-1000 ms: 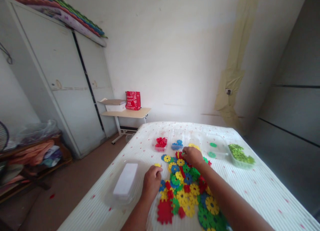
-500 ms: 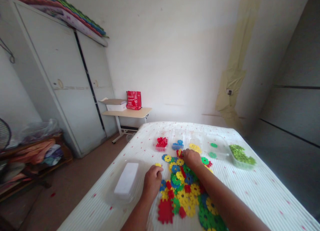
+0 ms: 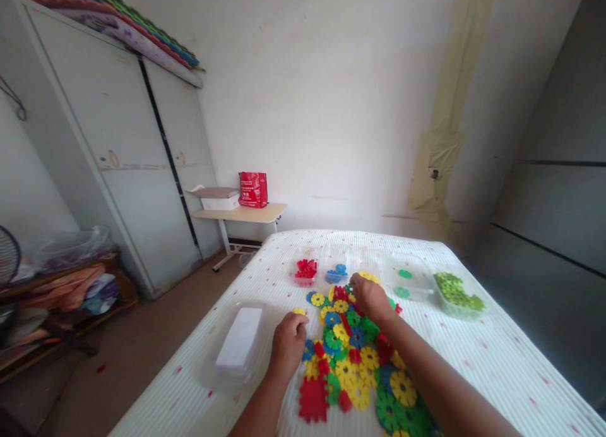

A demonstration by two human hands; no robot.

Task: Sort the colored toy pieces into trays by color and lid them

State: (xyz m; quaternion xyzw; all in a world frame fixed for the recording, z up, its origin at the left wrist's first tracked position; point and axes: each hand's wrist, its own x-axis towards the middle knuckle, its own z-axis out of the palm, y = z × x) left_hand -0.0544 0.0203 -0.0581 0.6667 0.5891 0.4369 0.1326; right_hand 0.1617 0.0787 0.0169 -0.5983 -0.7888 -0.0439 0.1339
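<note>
A pile of flower-shaped plastic discs (image 3: 348, 374) in yellow, green and blue, mixed with red blocks (image 3: 313, 399), spreads over the table in front of me. At its left edge rests my left hand (image 3: 288, 342), fingers curled, close by a yellow disc (image 3: 299, 311); whatever it may hold is hidden. My right hand (image 3: 372, 297) reaches over the far end of the pile with its fingers pinched together. Its fingertips are beside a clear box of yellow discs (image 3: 370, 277), and anything between them is too small to make out.
Beyond the pile stand clear boxes with red pieces (image 3: 306, 269), blue discs (image 3: 337, 273) and green discs (image 3: 404, 292). A box of light green pieces (image 3: 458, 295) is at the right. To the left lies a clear container (image 3: 240, 341) with a white block.
My right hand has shifted slightly right and forward, uncovering red pieces at the far end of the pile. My left hand has stayed in place.
</note>
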